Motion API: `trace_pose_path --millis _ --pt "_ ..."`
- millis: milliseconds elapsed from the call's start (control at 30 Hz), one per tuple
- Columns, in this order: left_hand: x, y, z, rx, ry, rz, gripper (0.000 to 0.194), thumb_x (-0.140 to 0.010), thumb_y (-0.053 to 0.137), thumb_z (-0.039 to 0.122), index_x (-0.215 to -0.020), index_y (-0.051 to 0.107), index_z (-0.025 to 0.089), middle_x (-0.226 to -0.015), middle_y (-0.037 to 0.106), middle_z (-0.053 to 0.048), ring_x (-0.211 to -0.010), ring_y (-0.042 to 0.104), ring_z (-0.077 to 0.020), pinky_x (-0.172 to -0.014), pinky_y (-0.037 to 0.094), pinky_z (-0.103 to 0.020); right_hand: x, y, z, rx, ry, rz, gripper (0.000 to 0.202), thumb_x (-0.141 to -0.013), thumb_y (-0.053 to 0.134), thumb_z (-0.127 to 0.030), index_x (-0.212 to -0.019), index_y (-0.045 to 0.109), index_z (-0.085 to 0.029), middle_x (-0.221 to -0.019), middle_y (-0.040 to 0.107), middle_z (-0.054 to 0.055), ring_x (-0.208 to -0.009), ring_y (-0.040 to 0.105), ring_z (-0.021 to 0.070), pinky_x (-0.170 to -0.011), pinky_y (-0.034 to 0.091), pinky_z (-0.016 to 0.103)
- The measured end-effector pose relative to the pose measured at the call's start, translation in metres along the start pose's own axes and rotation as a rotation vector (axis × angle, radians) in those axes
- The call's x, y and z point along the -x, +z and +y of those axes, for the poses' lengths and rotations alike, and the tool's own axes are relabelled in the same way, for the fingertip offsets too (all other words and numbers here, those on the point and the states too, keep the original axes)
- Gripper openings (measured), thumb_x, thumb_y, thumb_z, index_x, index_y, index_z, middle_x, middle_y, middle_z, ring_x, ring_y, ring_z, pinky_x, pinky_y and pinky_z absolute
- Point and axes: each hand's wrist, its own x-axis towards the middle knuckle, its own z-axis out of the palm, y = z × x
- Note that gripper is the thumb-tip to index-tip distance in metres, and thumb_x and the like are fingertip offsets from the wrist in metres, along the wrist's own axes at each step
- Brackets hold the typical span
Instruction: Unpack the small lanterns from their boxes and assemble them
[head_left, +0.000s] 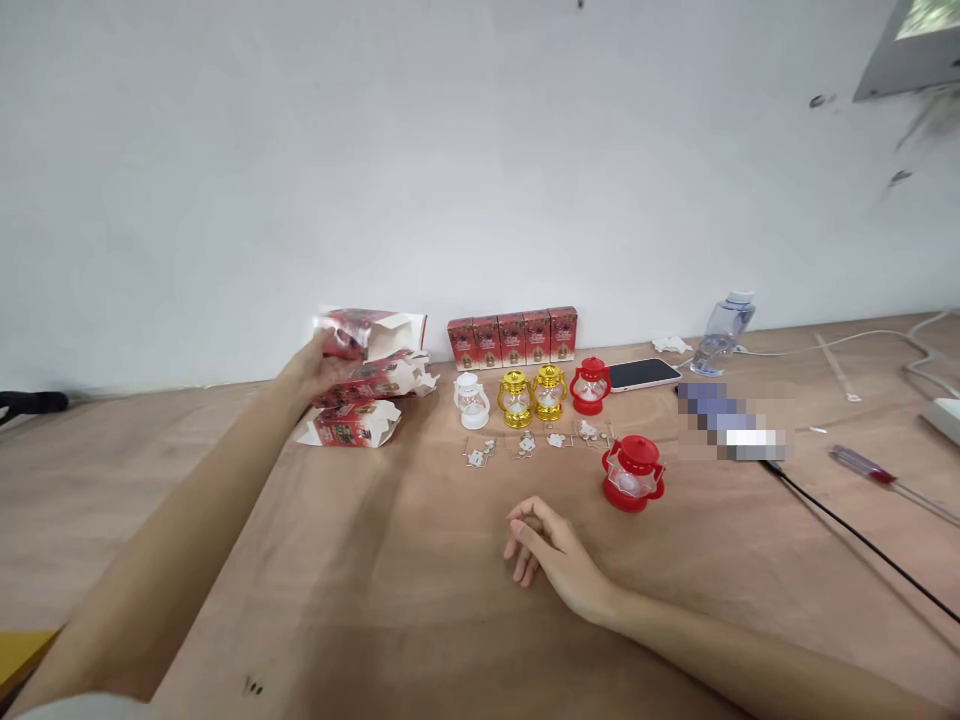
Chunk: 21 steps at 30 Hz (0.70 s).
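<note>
My left hand (307, 372) reaches to the opened red cardboard boxes at the left. Its fingers close round the uppermost red box (346, 335), which is blurred. Below it lie a torn red box (375, 378) and another opened box (349, 425) with white flaps. Over the tabletop, my right hand (551, 555) has loosely bent fingers and holds nothing. Nearest to it stands a red mini lantern (634, 474) with a wire handle. Behind are a white lantern (471, 402), two gold lanterns (516, 400) and another red lantern (591, 386).
Several closed red boxes (512, 341) stand in a row by the wall. Small wire handles and white pieces (525, 445) lie before the lanterns. Rightward are a phone (643, 374), a water bottle (724, 335), a pixelated item (731, 420) with a black cable, and a screwdriver (862, 464).
</note>
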Motion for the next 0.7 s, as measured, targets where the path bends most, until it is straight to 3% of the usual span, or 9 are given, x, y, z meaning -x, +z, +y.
trace_pose_path --millis 100,233,367,400,467,600,633,700 --pt "-0.015 0.005 0.005 -0.015 -0.101 0.018 0.023 -0.09 0.039 0.02 -0.085 0.044 -0.002 -0.082 0.053 -0.006 -0.08 0.059 -0.0127 -0.076 0.048 -0.029 0.004 0.0 -0.001 0.066 -0.037 0.01 0.038 -0.08 0.047 -0.059 -0.086 0.043 -0.022 -0.068 0.059 -0.002 -0.048 0.054 0.0101 -0.045 0.044 0.023" --pt "0.0 0.011 -0.014 -0.068 -0.128 0.05 0.012 -0.076 0.055 0.016 -0.081 0.048 0.007 -0.081 0.059 -0.009 -0.071 0.06 -0.0143 -0.065 0.049 -0.025 0.016 -0.01 0.0 0.326 -0.227 0.035 0.021 -0.087 0.043 -0.044 -0.086 0.048 -0.023 -0.072 0.061 0.001 -0.053 0.055 0.012 -0.051 0.045 0.026" --pt "0.047 0.028 -0.05 -0.146 -0.063 -0.06 0.01 -0.066 0.061 0.014 -0.074 0.058 0.013 -0.068 0.063 -0.003 -0.06 0.057 -0.0122 -0.053 0.042 -0.02 0.026 -0.042 0.001 0.693 -0.643 0.028 0.012 -0.082 0.048 -0.027 -0.08 0.06 -0.025 -0.072 0.067 0.005 -0.062 0.06 0.0177 -0.059 0.047 0.034" --pt "0.064 0.033 -0.061 -0.171 -0.04 -0.122 0.01 -0.064 0.063 0.015 -0.073 0.06 0.014 -0.065 0.063 -0.002 -0.059 0.056 -0.0122 -0.053 0.041 -0.02 0.027 -0.052 -0.002 0.758 -0.713 0.024 0.01 -0.079 0.052 -0.026 -0.079 0.062 -0.027 -0.075 0.068 0.005 -0.067 0.062 0.0197 -0.062 0.048 0.036" --pt "0.098 0.047 -0.086 -0.26 0.08 -0.36 0.008 -0.065 0.064 0.022 -0.069 0.061 0.017 -0.061 0.062 0.0 -0.057 0.054 -0.0125 -0.054 0.039 -0.021 0.027 -0.071 -0.014 0.883 -0.793 0.12 0.009 -0.075 0.057 -0.027 -0.079 0.064 -0.029 -0.083 0.07 0.005 -0.077 0.063 0.0229 -0.07 0.049 0.041" --pt "0.157 0.079 -0.132 -0.229 0.046 -0.725 0.01 -0.07 0.059 0.027 -0.071 0.063 0.017 -0.063 0.063 -0.001 -0.059 0.053 -0.0127 -0.057 0.038 -0.022 0.019 -0.099 -0.055 1.249 -0.797 0.615 0.023 -0.08 0.055 -0.03 -0.1 0.062 -0.022 -0.108 0.063 0.012 -0.102 0.057 0.0278 -0.088 0.042 0.046" --pt "0.165 0.087 -0.14 -0.248 0.065 -0.741 0.01 -0.071 0.058 0.025 -0.069 0.063 0.017 -0.062 0.063 0.0 -0.057 0.051 -0.0119 -0.056 0.036 -0.022 0.017 -0.104 -0.065 1.336 -0.749 0.649 0.031 -0.08 0.056 -0.034 -0.107 0.059 -0.021 -0.112 0.061 0.013 -0.105 0.055 0.0293 -0.089 0.041 0.047" --pt "0.173 0.104 -0.15 -0.252 0.086 -0.715 0.009 -0.071 0.056 0.023 -0.068 0.062 0.017 -0.061 0.061 0.0 -0.054 0.047 -0.0107 -0.055 0.034 -0.022 0.013 -0.111 -0.077 1.477 -0.582 0.596 0.045 -0.078 0.057 -0.042 -0.118 0.053 -0.021 -0.113 0.059 0.014 -0.099 0.057 0.0304 -0.083 0.043 0.045"
